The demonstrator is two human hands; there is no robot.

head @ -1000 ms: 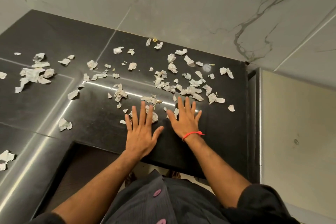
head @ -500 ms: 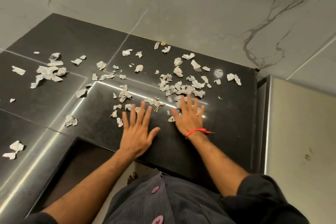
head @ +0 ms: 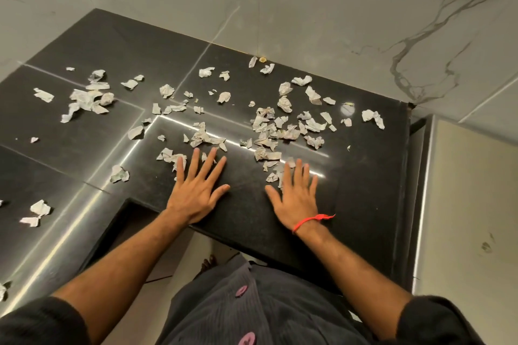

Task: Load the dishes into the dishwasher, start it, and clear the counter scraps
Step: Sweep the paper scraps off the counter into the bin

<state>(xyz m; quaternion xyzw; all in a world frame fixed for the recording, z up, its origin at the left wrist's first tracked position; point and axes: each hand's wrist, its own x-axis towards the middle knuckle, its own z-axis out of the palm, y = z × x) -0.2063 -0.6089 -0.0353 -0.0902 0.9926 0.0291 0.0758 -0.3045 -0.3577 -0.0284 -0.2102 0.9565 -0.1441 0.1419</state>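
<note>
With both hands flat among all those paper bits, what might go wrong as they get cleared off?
1. The left hand and right hand lie flat near the front edge of the black counter; sweeping toward the body could spill scraps onto the floor.
2. The paper scraps are widely scattered; the far-left cluster and the pieces by the wall could be missed.
3. The scraps look light and crumpled, so a quick swipe may scatter them further.

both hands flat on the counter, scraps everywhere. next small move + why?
Probably sweep both hands inward to bunch the nearest paper scraps into one pile. The left hand and right hand lie flat, fingers spread, holding nothing, fingertips at the closest scraps, which are still scattered across the black counter.
</note>
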